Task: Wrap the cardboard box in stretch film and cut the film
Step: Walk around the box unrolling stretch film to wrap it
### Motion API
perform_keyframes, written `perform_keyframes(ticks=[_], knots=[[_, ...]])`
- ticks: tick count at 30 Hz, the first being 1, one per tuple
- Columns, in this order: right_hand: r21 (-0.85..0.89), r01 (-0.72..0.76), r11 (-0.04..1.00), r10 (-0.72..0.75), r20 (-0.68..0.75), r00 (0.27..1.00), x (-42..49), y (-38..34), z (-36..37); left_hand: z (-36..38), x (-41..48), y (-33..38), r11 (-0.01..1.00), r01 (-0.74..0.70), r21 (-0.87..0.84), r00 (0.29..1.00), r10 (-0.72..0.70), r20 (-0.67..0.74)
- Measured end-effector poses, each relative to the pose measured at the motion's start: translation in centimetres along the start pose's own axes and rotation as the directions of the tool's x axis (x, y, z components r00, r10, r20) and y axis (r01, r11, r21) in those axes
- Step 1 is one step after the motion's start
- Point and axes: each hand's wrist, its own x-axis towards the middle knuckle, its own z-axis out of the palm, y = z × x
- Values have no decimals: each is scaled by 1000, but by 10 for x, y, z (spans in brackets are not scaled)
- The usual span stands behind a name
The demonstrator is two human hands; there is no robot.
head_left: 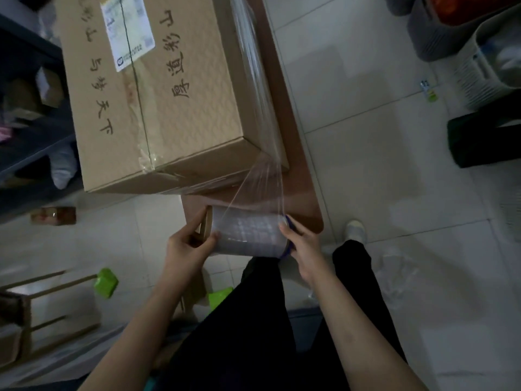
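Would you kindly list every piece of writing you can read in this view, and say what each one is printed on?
"与梦天下": handwriting-style print on the cardboard box top, left of the tape seam; the characters above it run out of view.
Second printed column, right of the seam: upside down, not reliably readable.
White shipping label: too blurred.
Small packet on the floor: too small.
Stretch film roll: none visible.

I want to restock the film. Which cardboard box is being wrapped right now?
The large cardboard box with the shipping label, on the brown table; stretch film runs to its corner.
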Motion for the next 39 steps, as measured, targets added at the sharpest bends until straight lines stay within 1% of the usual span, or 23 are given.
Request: perform_keyframes(ticks=[3, 5, 9, 11, 13, 16, 19, 22, 26, 28, 30, 33, 36, 39], knots=[[41, 43, 998, -40, -61, 997, 10, 17, 21, -14, 20, -5, 997, -80, 1, 996, 80, 50], [75, 81, 994, -75, -91, 993, 17, 32, 39, -29, 32, -8, 989, -147, 7, 984, 145, 108], [177, 171, 969, -147, -140, 979, 21, 68, 74, -64, 56, -25, 946, -321, 50, 923, 300, 242], [208, 193, 959, -169, -129, 977, 22, 80, 83, -75, 65, -30, 930, -362, 63, 901, 331, 280], [239, 230, 943, -199, -148, 969, 20, 95, 89, -83, 71, -36, 909, -409, 83, 874, 364, 322], [262, 281, 923, -232, -201, 952, 17, 115, 91, -89, 74, -46, 898, -432, 86, 851, 374, 368], [257, 315, 914, -265, -212, 941, 13, 137, 92, -92, 69, -57, 896, -429, 112, 859, 366, 358], [279, 358, 891, -303, -221, 927, 9, 157, 98, -100, 71, -75, 911, -402, 87, 870, 351, 346], [276, 434, 857, -373, -248, 894, 2, 177, 117, -113, 77, -92, 896, -436, 86, 855, 382, 350], [287, 459, 841, -385, -281, 879, 1, 184, 128, -123, 81, -96, 889, -452, 72, 839, 396, 372], [302, 494, 815, -404, -314, 859, 2, 191, 141, -135, 90, -98, 871, -485, 80, 807, 411, 423], [327, 530, 782, -410, -370, 834, 11, 206, 167, -154, 108, -101, 831, -548, 98, 738, 426, 523], [371, 571, 733, -381, -471, 796, 29, 234, 200, -179, 132, -108, 817, -575, 45, 667, 436, 604], [440, 597, 670, -369, -501, 783, 45, 254, 241, -205, 165, -112, 794, -608, 5, 598, 454, 661]])
